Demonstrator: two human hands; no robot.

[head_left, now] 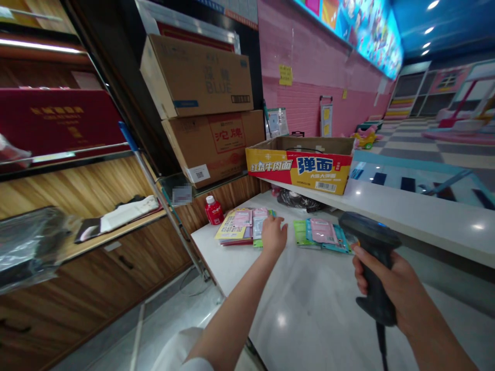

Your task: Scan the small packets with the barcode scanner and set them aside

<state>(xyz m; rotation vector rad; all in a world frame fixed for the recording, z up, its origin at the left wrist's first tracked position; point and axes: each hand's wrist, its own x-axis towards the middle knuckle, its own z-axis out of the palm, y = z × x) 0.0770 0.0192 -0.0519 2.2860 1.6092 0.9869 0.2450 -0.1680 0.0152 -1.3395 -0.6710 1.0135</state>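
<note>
My right hand (390, 278) is wrapped round the handle of a black barcode scanner (371, 237), whose cord hangs down at the bottom. The scanner's head points left, towards a small group of flat packets, a pink one (324, 230) lying over blue and green ones. My left hand (274, 234) reaches out over the white counter (297, 299), its thumb apart from the other fingers. Its fingertips are at the right edge of pink and green packets (260, 226); whether they touch is hard to see. Beside these lies a stack of yellow packets or booklets (234, 232).
A red bottle (214, 210) with a white cap stands at the counter's left edge. An open yellow and red carton (297, 172) sits on the raised ledge behind. Two brown boxes (204, 77) are stacked at the left, near wooden shelves (116, 263).
</note>
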